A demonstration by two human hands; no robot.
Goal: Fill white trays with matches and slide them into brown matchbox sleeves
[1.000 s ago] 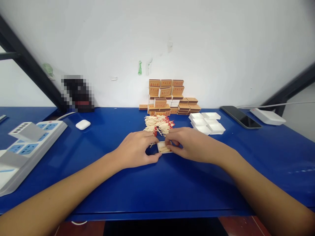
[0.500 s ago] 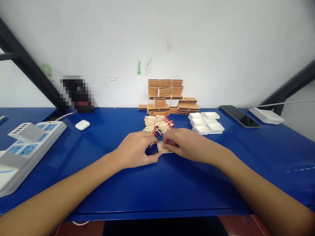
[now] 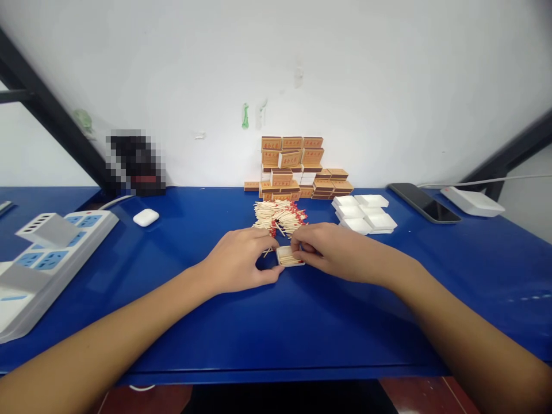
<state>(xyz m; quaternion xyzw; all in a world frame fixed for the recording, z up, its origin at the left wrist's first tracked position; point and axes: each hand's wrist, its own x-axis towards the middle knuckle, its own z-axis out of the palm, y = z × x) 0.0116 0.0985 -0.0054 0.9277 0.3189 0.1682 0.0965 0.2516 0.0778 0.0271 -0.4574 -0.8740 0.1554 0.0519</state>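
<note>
Thumb and fingers of the left hand (image 3: 241, 261) stand wide apart at nine o'clock of the tray (image 3: 283, 251), touching it or just beside it. Loose matches (image 3: 276, 213) heap at twelve o'clock, so plenty seem left. Within the tray, laid matches (image 3: 288, 260) line the near side, heads toward three o'clock; it looks part-filled. Beyond the heap, boxes (image 3: 282, 179) stack high, apparently the finished share. At three o'clock the right hand (image 3: 328, 250) curls narrow over the tray; whether it holds a match, I cannot tell. White trays (image 3: 376, 221) sit at two o'clock, showing no matches.
</note>
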